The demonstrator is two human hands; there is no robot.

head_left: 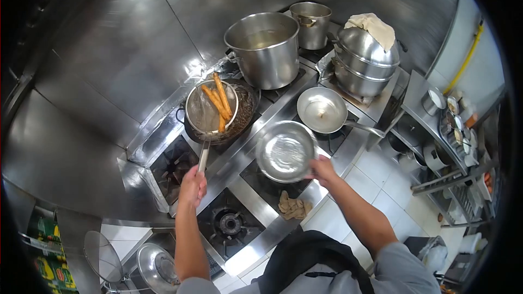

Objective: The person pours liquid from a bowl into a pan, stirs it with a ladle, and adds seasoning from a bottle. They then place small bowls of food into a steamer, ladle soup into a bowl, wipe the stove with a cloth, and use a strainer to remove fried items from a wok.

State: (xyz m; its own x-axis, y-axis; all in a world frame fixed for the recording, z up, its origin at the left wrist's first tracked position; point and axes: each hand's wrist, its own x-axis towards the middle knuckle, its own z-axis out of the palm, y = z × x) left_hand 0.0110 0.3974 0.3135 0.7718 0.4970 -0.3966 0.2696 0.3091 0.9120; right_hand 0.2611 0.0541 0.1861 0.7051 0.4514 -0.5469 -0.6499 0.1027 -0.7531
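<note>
My left hand is closed round the handle of a wire strainer. Several long golden-brown fried pieces lie in its mesh, above a dark wok of bubbling oil. With my right hand I grip the rim of a shiny metal bowl, which is over the stove to the right of the strainer. Next to the bowl, farther back, a steel frying pan rests on a burner with a small brown bit inside.
Behind stand a large stockpot, a smaller pot and a steamer topped with a cloth. A crumpled rag lies at the stove's front edge, near a bare burner. A shelf rack is at right.
</note>
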